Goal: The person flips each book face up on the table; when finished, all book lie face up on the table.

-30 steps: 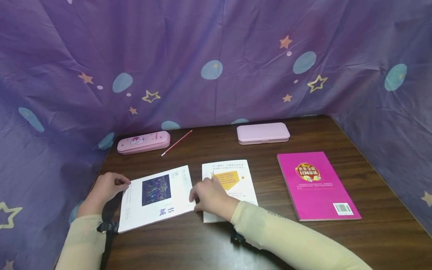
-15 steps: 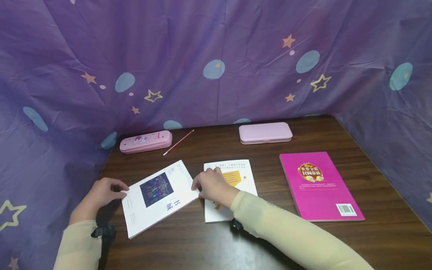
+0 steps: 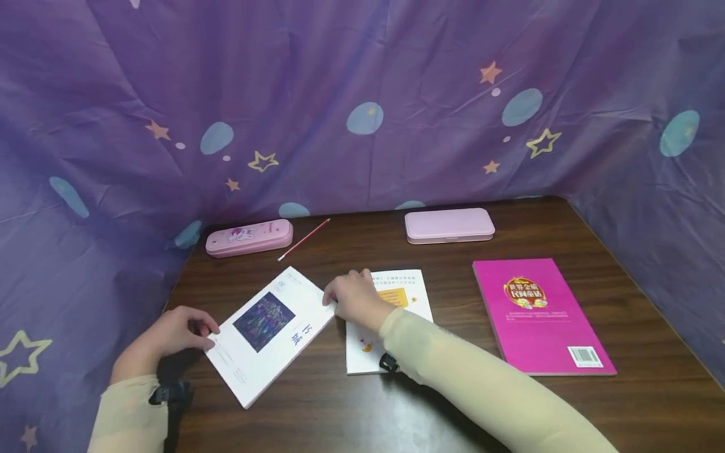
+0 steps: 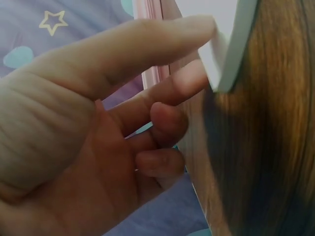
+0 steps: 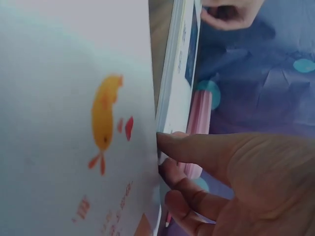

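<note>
A white book (image 3: pixel 249 365) with a dark square picture on its cover lies turned at an angle on the left of the table. My left hand (image 3: pixel 172 335) pinches its left edge; in the left wrist view the thumb lies on the white cover (image 4: pixel 224 54) and the index finger is beneath. At the opposite corner, my right hand (image 3: pixel 357 302) pinches the book between thumb and fingers. The right hand and forearm partly hide a second white book (image 3: pixel 416 311) with an orange panel under them. A yellow printed figure shows on that second book (image 5: pixel 49 123) in the right wrist view.
A magenta book (image 3: pixel 544 327) with a barcode lies on the right of the brown table (image 3: pixel 453 434). Along the back are a pink rabbit-print pencil case (image 3: pixel 249 239), a red pencil (image 3: pixel 304 240) and a plain pink case (image 3: pixel 449 225). A purple curtain (image 3: pixel 317 75) surrounds the table.
The white book has turned counter-clockwise between my hands, its lower left corner swinging toward me and to the right. My left hand has moved slightly nearer me; the other items stay put.
</note>
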The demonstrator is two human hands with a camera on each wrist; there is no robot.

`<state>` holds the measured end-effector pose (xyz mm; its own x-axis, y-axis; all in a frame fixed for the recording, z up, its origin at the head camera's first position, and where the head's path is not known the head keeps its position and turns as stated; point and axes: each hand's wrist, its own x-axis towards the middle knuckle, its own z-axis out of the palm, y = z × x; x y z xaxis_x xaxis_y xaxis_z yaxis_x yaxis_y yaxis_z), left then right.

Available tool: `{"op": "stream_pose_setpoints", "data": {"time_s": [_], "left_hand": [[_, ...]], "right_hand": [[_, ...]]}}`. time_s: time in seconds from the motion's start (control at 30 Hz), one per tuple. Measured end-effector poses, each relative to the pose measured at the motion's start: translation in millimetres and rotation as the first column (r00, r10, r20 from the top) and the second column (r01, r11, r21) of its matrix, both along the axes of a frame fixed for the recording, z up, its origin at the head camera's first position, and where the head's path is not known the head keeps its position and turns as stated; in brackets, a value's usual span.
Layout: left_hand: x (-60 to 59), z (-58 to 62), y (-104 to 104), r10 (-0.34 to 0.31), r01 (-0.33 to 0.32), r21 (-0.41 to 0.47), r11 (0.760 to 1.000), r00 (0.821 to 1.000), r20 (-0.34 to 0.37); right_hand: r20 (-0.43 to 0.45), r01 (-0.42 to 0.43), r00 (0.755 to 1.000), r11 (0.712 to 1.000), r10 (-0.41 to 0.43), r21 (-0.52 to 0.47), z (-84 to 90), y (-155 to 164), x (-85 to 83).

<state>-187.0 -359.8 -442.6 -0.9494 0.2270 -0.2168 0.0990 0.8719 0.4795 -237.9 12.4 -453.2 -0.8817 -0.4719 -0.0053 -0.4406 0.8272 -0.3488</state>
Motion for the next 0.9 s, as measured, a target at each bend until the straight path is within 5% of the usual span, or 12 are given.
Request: {"op": "stream_pose_setpoints", "data": {"time_s": [0.37,0.9], "left_hand": [[10.3,3.6,10,-0.082,0.055,0.138,0.989,0.977,0.194],[27.0,5.8,27,-0.094,0.035,0.191,0.981,0.947,0.307]], "right_hand": [[-0.052,0.016,0.998,0.998,-0.019,-0.059,-6.7,-1,-23.2],[0.003,0.08,0.997,0.992,-0.08,-0.096,-9.4,-28,-49.0]]}}
